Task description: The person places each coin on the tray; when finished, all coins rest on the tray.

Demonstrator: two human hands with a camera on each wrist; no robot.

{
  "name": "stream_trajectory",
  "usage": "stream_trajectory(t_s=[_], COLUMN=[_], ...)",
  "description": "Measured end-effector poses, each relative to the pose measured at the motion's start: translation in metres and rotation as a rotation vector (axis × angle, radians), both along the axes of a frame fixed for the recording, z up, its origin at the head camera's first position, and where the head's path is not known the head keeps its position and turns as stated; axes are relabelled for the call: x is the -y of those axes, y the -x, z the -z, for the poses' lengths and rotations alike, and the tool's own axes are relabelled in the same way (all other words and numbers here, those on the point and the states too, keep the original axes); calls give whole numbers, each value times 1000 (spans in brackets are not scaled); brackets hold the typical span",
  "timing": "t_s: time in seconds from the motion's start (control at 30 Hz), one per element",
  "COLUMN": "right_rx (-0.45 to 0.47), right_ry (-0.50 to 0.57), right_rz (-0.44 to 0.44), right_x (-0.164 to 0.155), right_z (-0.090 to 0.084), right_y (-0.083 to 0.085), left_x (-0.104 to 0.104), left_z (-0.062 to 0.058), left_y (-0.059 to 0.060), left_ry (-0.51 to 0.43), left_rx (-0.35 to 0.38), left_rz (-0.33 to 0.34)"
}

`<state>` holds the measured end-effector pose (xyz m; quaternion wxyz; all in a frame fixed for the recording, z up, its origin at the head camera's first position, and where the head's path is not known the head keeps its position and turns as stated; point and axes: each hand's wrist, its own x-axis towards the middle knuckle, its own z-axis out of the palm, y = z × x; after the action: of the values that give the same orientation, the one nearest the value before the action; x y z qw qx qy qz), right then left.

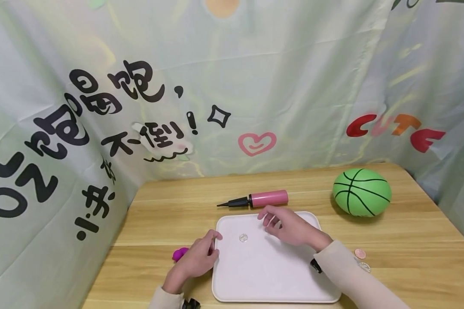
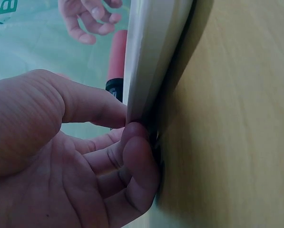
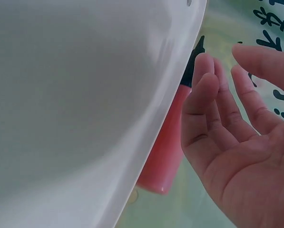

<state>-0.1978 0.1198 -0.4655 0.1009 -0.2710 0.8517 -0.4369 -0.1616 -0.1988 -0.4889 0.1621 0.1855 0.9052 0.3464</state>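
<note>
A white rectangular tray (image 1: 270, 274) lies on the wooden table, with one silvery coin (image 1: 243, 237) near its upper left. My left hand (image 1: 199, 257) grips the tray's left edge. In the left wrist view the thumb (image 2: 96, 107) lies over the tray rim (image 2: 149, 71) and the curled fingers (image 2: 142, 161) are under it. Over the far part of the tray is my right hand (image 1: 288, 225), its fingers loosely bent with nothing between them. The right wrist view shows that hand (image 3: 241, 137) beside the tray edge, palm visible.
Behind the tray lies a pink hand pump (image 1: 270, 198) with a black nozzle. A green ball (image 1: 361, 192) sits at the back right. A copper-coloured coin (image 1: 360, 253) and silvery coins (image 1: 364, 267) lie by the right sleeve. A purple object (image 1: 180, 254) is partly behind the left hand.
</note>
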Motion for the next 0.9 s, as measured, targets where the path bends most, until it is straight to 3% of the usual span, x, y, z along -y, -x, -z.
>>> stream_trajectory(t_s=[0.33,0.57,0.9], right_rx=[-11,-37,-53], right_ry=[-24,-42,-42], right_rz=[45,131,144], right_x=[-25,-48,-74], right_z=[-7,-15,-8], right_y=[-7,-11,-17], left_x=[1,1,-1], left_z=[-1,0,-4], left_y=[-2,-2,-2], left_ry=[6,3,18], left_rx=[5,8,28], left_rz=[-14,-11,-17])
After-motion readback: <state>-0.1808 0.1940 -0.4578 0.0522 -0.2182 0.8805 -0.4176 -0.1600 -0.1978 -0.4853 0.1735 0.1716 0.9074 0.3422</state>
